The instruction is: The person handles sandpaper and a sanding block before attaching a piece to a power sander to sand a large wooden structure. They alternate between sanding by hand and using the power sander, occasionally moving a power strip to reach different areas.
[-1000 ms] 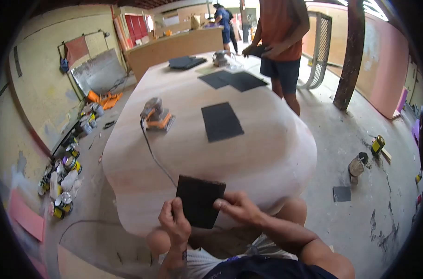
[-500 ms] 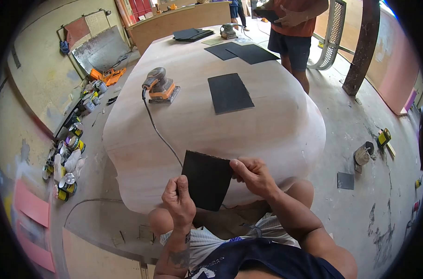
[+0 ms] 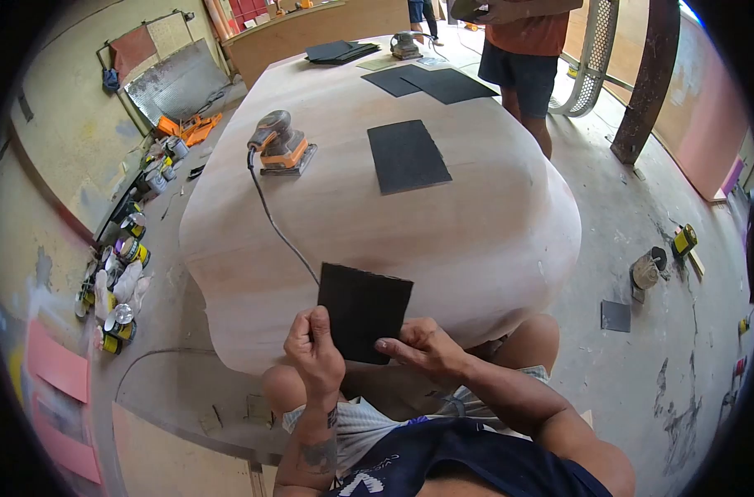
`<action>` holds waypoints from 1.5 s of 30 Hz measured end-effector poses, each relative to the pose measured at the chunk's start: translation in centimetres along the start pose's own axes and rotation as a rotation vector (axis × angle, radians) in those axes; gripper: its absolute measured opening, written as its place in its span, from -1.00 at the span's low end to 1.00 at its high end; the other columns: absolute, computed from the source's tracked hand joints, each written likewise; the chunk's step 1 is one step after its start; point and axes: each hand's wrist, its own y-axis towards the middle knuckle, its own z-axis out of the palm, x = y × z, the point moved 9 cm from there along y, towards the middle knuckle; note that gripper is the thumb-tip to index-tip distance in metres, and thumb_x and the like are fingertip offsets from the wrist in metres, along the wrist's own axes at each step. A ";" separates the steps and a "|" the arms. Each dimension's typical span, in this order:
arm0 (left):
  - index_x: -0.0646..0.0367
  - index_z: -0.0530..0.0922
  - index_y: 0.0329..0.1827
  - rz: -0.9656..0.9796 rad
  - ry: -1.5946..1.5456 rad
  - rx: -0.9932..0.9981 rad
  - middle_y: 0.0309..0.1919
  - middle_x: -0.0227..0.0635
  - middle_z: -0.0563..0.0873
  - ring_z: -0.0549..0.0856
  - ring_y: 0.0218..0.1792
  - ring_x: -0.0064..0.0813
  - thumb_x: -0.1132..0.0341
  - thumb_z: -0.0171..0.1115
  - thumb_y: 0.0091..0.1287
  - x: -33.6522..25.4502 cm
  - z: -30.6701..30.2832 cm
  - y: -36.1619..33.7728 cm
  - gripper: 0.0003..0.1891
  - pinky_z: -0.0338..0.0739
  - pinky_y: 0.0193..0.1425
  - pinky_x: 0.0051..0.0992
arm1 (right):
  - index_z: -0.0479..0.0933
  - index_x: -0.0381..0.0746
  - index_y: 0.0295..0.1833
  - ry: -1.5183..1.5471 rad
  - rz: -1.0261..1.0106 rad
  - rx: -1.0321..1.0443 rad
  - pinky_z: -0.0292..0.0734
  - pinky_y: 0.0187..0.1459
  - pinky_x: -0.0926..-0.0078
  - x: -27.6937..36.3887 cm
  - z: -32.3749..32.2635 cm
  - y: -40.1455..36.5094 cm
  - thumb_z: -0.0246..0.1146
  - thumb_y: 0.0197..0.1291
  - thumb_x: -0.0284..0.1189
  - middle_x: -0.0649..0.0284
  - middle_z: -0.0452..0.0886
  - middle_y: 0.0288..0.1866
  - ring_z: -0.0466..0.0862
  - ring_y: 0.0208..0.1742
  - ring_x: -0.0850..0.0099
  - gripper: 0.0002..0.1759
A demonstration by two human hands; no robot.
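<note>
Between my two hands is a dark, roughly square sheet of sandpaper (image 3: 365, 311), held up over the near edge of the pale wooden tabletop (image 3: 253, 248). My left hand (image 3: 315, 352) is closed on its left edge, thumb on the front. Lower down, my right hand (image 3: 427, 348) grips the bottom right corner, thumb pressed on the face. Beyond them a larger sandpaper sheet (image 3: 408, 157) lies flat. To its left stands an orange and grey sander (image 3: 283, 145), its cord running toward me and passing behind the held sheet.
More dark sheets (image 3: 447, 84) and a stack (image 3: 341, 51) lie at the far end beside a second sander (image 3: 406, 45). A person in an orange shirt (image 3: 522, 37) stands at the far right. Paint cans (image 3: 132, 251) line the left wall; a bucket (image 3: 646, 269) sits on the right floor.
My right hand has slid from the sheet's upper right corner down to its lower right corner. My left hand keeps its hold. The view has shifted slightly.
</note>
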 end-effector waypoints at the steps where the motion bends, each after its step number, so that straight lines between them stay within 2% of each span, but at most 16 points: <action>1: 0.29 0.50 -0.35 -0.005 -0.010 -0.002 -0.55 -0.54 0.41 0.30 -0.45 -0.73 0.24 0.12 0.60 0.1 -0.1 -0.2 -0.66 0.22 -0.42 -0.57 | 0.51 -0.45 -0.41 -0.001 -0.027 -0.010 0.40 -0.33 0.21 0.1 0.1 0.0 0.23 0.46 -0.08 -0.03 0.42 -0.54 0.50 -0.45 0.27 -0.40; 3: 0.29 0.50 -0.35 -0.013 -0.024 0.005 -0.54 -0.54 0.42 0.30 -0.44 -0.73 0.24 0.12 0.60 0.2 -0.2 -0.4 -0.66 0.23 -0.40 -0.58 | 0.53 -0.45 -0.37 -0.006 -0.093 -0.033 0.41 -0.32 0.21 0.4 0.2 -0.1 0.22 0.47 -0.08 -0.04 0.47 -0.52 0.51 -0.44 0.29 -0.42; 6: 0.29 0.50 -0.34 0.011 -0.013 0.008 -0.53 -0.53 0.42 0.30 -0.43 -0.73 0.24 0.11 0.61 -0.3 -0.3 -0.7 -0.66 0.24 -0.39 -0.59 | 0.58 -0.42 -0.31 0.176 0.041 -0.018 0.43 -0.31 0.22 -0.3 0.5 -0.6 0.23 0.46 -0.09 -0.07 0.55 -0.45 0.55 -0.41 0.30 -0.46; 9: 0.30 0.50 -0.33 0.048 -0.006 0.005 -0.52 -0.53 0.42 0.31 -0.43 -0.72 0.24 0.10 0.61 -1.7 -0.2 -0.4 -0.66 0.24 -0.38 -0.59 | 0.62 -0.39 -0.25 0.115 -0.080 -0.012 0.45 -0.27 0.25 0.8 0.8 -1.0 0.23 0.46 -0.09 -0.06 0.60 -0.39 0.58 -0.36 0.34 -0.50; 10: 0.30 0.49 -0.33 0.060 -0.008 0.005 -0.52 -0.53 0.42 0.31 -0.43 -0.71 0.23 0.10 0.61 -2.0 -0.2 -0.3 -0.66 0.25 -0.38 -0.58 | 0.63 -0.37 -0.25 -0.002 -0.008 0.061 0.48 -0.21 0.22 -2.1 1.8 -1.0 0.22 0.47 -0.10 -0.05 0.62 -0.36 0.62 -0.31 0.24 -0.51; 14: 0.30 0.48 -0.34 0.097 0.004 -0.042 -0.52 -0.52 0.42 0.31 -0.42 -0.71 0.23 0.10 0.61 -1.6 -0.5 -0.2 -0.65 0.25 -0.37 -0.58 | 0.59 -0.38 -0.33 -0.053 -0.224 0.029 0.47 -0.17 0.12 1.6 1.3 -1.0 0.20 0.47 -0.11 -0.06 0.59 -0.36 0.60 -0.24 0.00 -0.49; 23: 0.25 0.46 -0.37 0.100 -0.043 -0.100 -0.54 -0.54 0.37 0.28 -0.43 -0.70 0.25 0.09 0.61 -1.1 -1.2 0.0 -0.66 0.18 -0.39 -0.57 | 0.55 -0.38 -0.33 -0.037 -0.076 0.076 0.44 -0.22 0.11 1.0 1.3 -0.5 0.20 0.46 -0.08 -0.05 0.54 -0.41 0.58 -0.31 -0.02 -0.47; 26: 0.25 0.46 -0.37 0.095 -0.071 -0.128 -0.54 -0.55 0.36 0.28 -0.44 -0.71 0.25 0.10 0.61 -0.7 -1.5 0.2 -0.66 0.18 -0.39 -0.58 | 0.51 -0.39 -0.34 -0.168 -0.060 0.110 0.42 -0.24 0.11 2.6 0.4 -0.2 0.20 0.47 -0.09 -0.03 0.51 -0.42 0.54 -0.33 -0.02 -0.47; 29: 0.25 0.47 -0.37 0.079 -0.092 -0.157 -0.53 -0.56 0.37 0.28 -0.44 -0.71 0.25 0.11 0.60 -0.2 -1.8 0.4 -0.66 0.18 -0.39 -0.59 | 0.48 -0.38 -0.31 -0.040 -0.229 0.061 0.41 -0.22 0.13 2.2 1.2 0.3 0.17 0.49 -0.11 -0.01 0.49 -0.39 0.50 -0.33 0.01 -0.50; 31: 0.25 0.48 -0.37 0.058 -0.103 -0.173 -0.52 -0.58 0.38 0.27 -0.44 -0.72 0.25 0.14 0.59 -0.4 -1.9 0.3 -0.67 0.18 -0.39 -0.59 | 0.47 -0.38 -0.27 -0.105 -0.263 0.043 0.42 -0.20 0.15 2.3 0.9 0.4 0.16 0.50 -0.13 0.00 0.48 -0.38 0.47 -0.31 0.00 -0.53; 34: 0.26 0.55 -0.27 0.003 -0.253 -0.022 -0.49 -0.60 0.43 0.29 -0.43 -0.74 0.24 0.20 0.56 1.0 -1.9 0.2 -0.73 0.19 -0.37 -0.64 | 0.46 -0.39 -0.24 -0.080 -0.250 0.144 0.43 -0.17 0.18 2.5 0.5 0.2 0.15 0.51 -0.13 0.03 0.47 -0.37 0.49 -0.30 0.06 -0.53; 37: 0.27 0.62 -0.06 -0.290 -0.647 0.336 -0.36 -0.57 0.62 0.49 -0.34 -0.73 0.27 0.27 0.52 1.9 -0.5 -0.7 -0.79 0.38 -0.26 -0.67 | 0.47 -0.38 -0.24 0.098 -0.172 0.286 0.42 -0.20 0.23 3.8 -0.3 -0.8 0.18 0.50 -0.16 0.03 0.48 -0.37 0.54 -0.29 0.22 -0.56; 38: 0.27 0.62 0.00 -0.322 -0.549 0.425 -0.28 -0.53 0.66 0.54 -0.27 -0.70 0.27 0.29 0.50 0.9 -0.2 -1.1 -0.78 0.43 -0.19 -0.65 | 0.48 -0.37 -0.24 0.174 -0.138 0.326 0.41 -0.21 0.24 4.0 -0.4 -1.0 0.19 0.50 -0.18 0.03 0.49 -0.37 0.55 -0.28 0.28 -0.58; 40: 0.26 0.61 0.12 -0.389 -0.349 0.601 -0.14 -0.45 0.74 0.64 -0.14 -0.64 0.29 0.33 0.47 -0.9 0.2 -2.0 -0.72 0.54 -0.05 -0.60 | 0.48 -0.37 -0.25 0.100 -0.090 0.406 0.41 -0.22 0.26 3.1 -0.1 -1.1 0.19 0.49 -0.16 0.04 0.49 -0.39 0.55 -0.28 0.34 -0.56; 43: 0.27 0.62 0.15 -0.432 -0.417 0.603 -0.01 -0.38 0.75 0.68 0.00 -0.57 0.32 0.36 0.44 0.1 0.5 -2.7 -0.69 0.57 0.09 -0.53 | 0.49 -0.37 -0.24 0.034 -0.041 0.373 0.42 -0.23 0.26 0.7 -0.5 -0.3 0.18 0.50 -0.16 0.05 0.50 -0.40 0.56 -0.29 0.31 -0.56; 45: 0.27 0.62 0.14 -0.462 -0.459 0.571 -0.03 -0.38 0.76 0.68 -0.02 -0.58 0.32 0.37 0.44 0.4 0.8 -2.9 -0.70 0.56 0.07 -0.53 | 0.48 -0.37 -0.26 0.017 -0.080 0.316 0.42 -0.23 0.26 1.5 -0.9 0.3 0.17 0.51 -0.15 0.07 0.49 -0.40 0.55 -0.30 0.29 -0.54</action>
